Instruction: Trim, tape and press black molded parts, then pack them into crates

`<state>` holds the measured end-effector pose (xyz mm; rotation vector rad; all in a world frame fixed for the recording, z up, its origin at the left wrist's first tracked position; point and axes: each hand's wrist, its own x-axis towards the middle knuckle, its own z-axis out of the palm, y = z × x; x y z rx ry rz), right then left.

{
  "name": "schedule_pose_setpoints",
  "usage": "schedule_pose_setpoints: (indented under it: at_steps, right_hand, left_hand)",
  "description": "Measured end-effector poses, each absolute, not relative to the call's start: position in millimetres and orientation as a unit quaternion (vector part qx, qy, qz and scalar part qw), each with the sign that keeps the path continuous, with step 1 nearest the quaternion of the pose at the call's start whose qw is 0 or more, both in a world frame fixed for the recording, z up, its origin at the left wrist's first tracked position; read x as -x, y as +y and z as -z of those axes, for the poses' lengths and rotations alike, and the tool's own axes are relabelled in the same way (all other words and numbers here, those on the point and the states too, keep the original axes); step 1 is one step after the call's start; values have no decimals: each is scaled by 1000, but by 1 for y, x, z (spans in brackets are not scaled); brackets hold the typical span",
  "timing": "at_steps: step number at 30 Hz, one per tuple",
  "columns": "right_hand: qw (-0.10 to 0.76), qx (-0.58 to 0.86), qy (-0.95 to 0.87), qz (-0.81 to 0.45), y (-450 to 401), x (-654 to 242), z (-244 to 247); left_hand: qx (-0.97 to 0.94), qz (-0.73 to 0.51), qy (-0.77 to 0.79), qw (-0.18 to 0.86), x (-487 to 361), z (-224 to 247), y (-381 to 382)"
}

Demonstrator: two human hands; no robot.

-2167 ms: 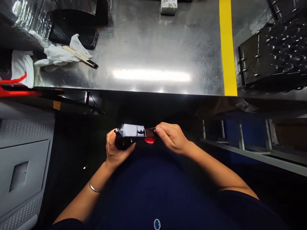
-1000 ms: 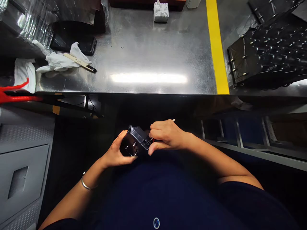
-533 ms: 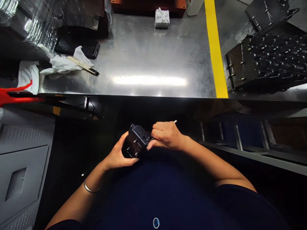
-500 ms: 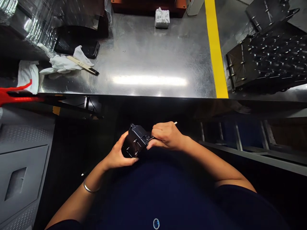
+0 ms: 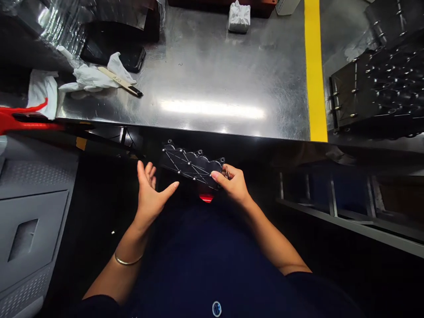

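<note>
A black ribbed plastic part [image 5: 189, 164] with a scalloped far edge, small screw-hole lugs and shiny ribs is held in the air between me and the bench. My right hand [image 5: 233, 183] grips its right end, thumb on the flat face. A small metallic bit shows by the right fingers, too small to make out. My left hand [image 5: 150, 190] is off the part's left end, fingers and thumb spread, with nothing in it. Below the part is a small red shiny patch [image 5: 206, 198] that I cannot identify.
The steel bench [image 5: 212, 79] has its front edge just beyond my hands. On it lie white gloves [image 5: 88, 78], a marked wooden-handled tool [image 5: 115, 79], a white wrapped block [image 5: 239, 17], yellow tape [image 5: 316, 75] and stacked black parts [image 5: 394, 88]. Red handles [image 5: 29, 119] jut out at left.
The black part has turned to show its broad ribbed face and moved up toward the bench. My left hand has let go of it, and my right hand now grips its end.
</note>
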<state>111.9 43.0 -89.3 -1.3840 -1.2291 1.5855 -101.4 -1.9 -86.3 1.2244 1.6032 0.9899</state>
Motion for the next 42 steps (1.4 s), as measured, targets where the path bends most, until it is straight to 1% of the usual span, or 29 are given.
schedule_pose_setpoints:
  at_steps: [2,3,5,7,9,13,15,21,27,30,34,38,42]
  right_hand:
    - [358,523,-432,-642,36,-102,96]
    - [352,511,-427,-658,33,-97,98]
    - [353,505,-424,-664,28,-91,101]
    - [386,532,-418,-627,27,-90,104]
    - [416,554,-432,-578,28,-93,106]
    - [425,538,-522,-508,29,-99,105]
    - [437,532,-537,-486,28,-99,103]
    - [471,495,-513,-519,27,-95,101]
    - [488,545,-473,-492,34,-106,115]
    - [498,517,-480,-505,31,-111,111]
    - [492,460,-505,-540,23,-112,95]
    - [471,461,-520,-543,22,-110,88]
    - [461,474,-534,-527,25,-108,95]
  left_hand:
    - [-336,-425,613,575,90,92,-4]
    - [-261,-432,596,625,84,93,-5]
    - [-138,-454,584,659,74,92,-5]
    - [-66,-476,592,647,69,90,-4]
    - [-39,-475,596,647,68,88,-5]
    - [4,-458,587,668,67,81,-6]
    - [52,-464,572,674,65,75,-5]
    - [155,-477,531,683,58,61,-1]
    - [184,-444,540,691,62,53,-4]
    - [179,-446,537,693,63,53,-5]
    - [176,-455,541,685,62,57,-2]
    - [166,-459,542,684,62,60,-1]
    - [123,-448,529,710,70,65,-7]
